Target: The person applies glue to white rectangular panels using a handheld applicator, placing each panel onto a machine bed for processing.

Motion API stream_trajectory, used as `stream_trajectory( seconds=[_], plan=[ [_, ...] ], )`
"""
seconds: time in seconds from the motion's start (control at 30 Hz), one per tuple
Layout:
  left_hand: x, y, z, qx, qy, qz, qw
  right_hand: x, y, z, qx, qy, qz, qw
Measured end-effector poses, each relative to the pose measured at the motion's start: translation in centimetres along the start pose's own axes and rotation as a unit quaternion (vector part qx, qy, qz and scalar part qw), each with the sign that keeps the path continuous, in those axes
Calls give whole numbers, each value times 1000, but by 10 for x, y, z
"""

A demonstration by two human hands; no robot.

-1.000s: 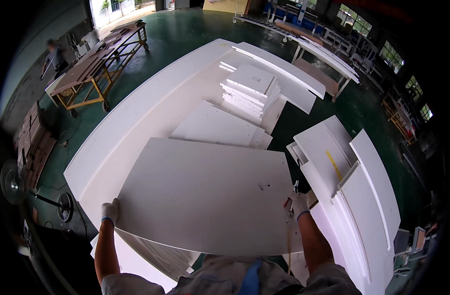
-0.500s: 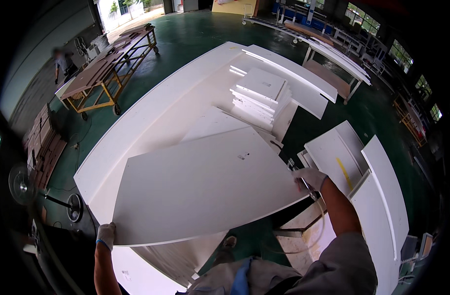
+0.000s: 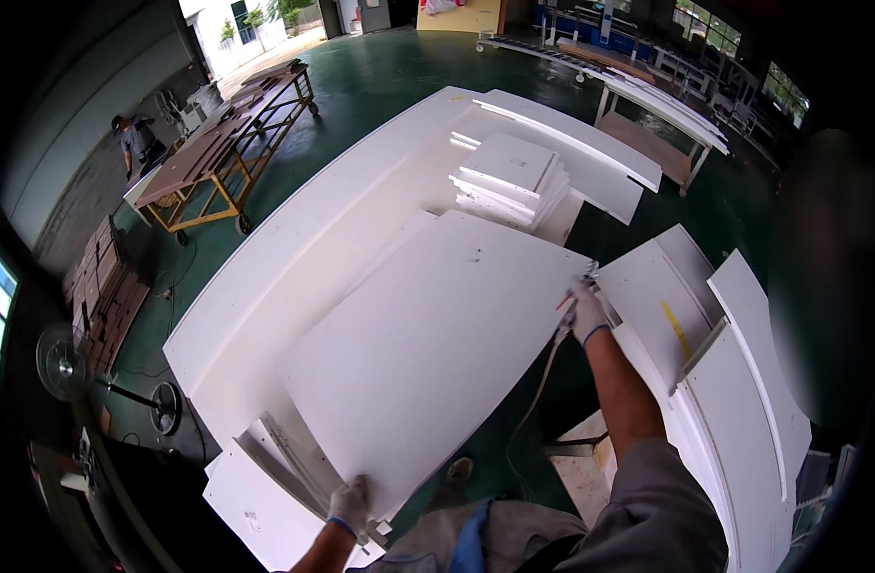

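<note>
A large white panel (image 3: pixel 418 334) lies slantwise across the white boards in front of me. My left hand (image 3: pixel 350 504), in a pale glove, is closed on its near corner, thumb on top; the fingers beneath are hidden. At the panel's far right corner, my gloved right hand (image 3: pixel 586 313) is closed around a silver air gun (image 3: pixel 591 271). A thin hose (image 3: pixel 543 382) trails from the tool down past the panel's edge. The gun's front end is partly hidden by the hand.
Beyond the panel, a stack of smaller white boards (image 3: pixel 509 177) stands on the big white surface (image 3: pixel 256 286). More white panels (image 3: pixel 743 411) are at right. A yellow-framed cart (image 3: pixel 218 181) with brown boards stands far left, a person (image 3: pixel 137 143) beside it. A fan (image 3: pixel 65 363) is at left.
The panel has turned counterclockwise, its right end swinging away from me. My left hand has come right and nearer with its corner; my right hand has moved farther away with the air gun.
</note>
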State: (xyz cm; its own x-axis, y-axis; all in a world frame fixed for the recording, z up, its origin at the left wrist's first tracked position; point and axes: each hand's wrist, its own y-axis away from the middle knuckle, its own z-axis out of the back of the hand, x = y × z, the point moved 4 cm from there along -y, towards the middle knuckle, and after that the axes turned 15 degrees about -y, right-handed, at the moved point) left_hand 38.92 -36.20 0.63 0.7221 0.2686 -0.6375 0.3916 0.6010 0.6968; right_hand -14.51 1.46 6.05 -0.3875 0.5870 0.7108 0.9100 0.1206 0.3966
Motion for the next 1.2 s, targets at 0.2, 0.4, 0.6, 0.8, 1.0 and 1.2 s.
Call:
stream_trajectory(
  seconds=[0.2, 0.4, 0.6, 0.8, 1.0, 1.2],
  plan=[
    [41, -52, -151, 66, 123, 64, 988, -156, 104, 27, 18, 20, -164, 986],
    [53, -109, -204, 215, 135, 99, 962, -142, 244, 135, -53, 119, -152, 980],
    [47, -49, -223, 383, -16, 104, 918, -63, 416, 286, -368, 127, 101, 916],
    [-8, 109, -375, 575, -309, -154, 741, -108, 621, 385, -599, -177, 281, 729],
    [-109, 182, -629, 571, -245, -179, 763, -178, 729, 408, -619, -289, 300, 666],
    [-73, 269, -738, 605, -214, -83, 762, -195, 800, 433, -641, -333, 335, 605]
  ],
)
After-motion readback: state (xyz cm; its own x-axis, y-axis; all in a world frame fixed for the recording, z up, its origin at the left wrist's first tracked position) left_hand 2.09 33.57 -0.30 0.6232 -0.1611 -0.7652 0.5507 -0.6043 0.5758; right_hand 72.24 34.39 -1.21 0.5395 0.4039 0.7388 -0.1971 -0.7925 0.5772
